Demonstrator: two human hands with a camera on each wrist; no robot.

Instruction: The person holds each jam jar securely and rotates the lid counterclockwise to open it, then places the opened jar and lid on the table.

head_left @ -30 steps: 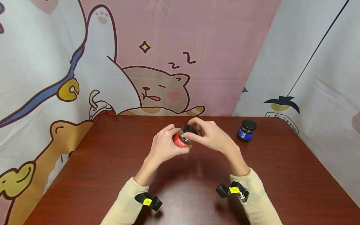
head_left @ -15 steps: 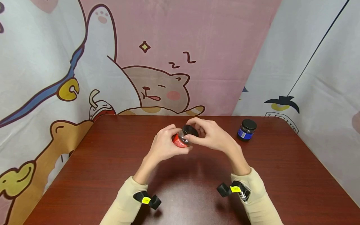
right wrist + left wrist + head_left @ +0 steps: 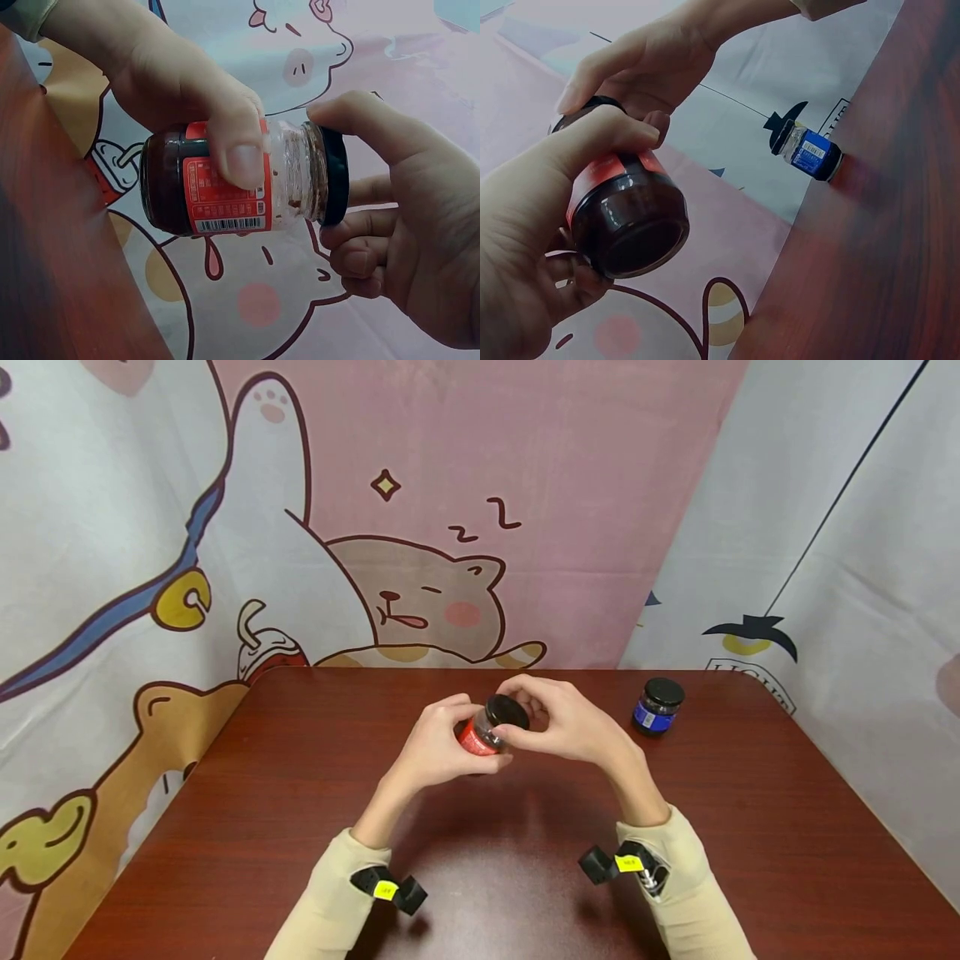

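Observation:
A glass jar [image 3: 225,196] with a red label and dark contents is held tilted above the table, its black lid [image 3: 335,176] towards the right hand. My left hand [image 3: 441,745] grips the jar round its labelled body, thumb across the label in the right wrist view. With thumb and fingertips at the lid's edge, my right hand [image 3: 566,720] holds the lid from the other side. The lid sits on the jar's mouth. In the left wrist view the dark jar bottom [image 3: 634,236] faces the camera, and the lid is mostly hidden behind the left hand.
A second jar [image 3: 658,707] with a blue label and black lid stands upright at the table's back right. The reddish-brown wooden table [image 3: 300,827] runs back to a cartoon-printed cloth [image 3: 600,485].
The jar has tipped slightly and sunk a little, with more of its lid top showing now. My left hand has shifted slightly left and down; the right fingers have stayed at the lid.

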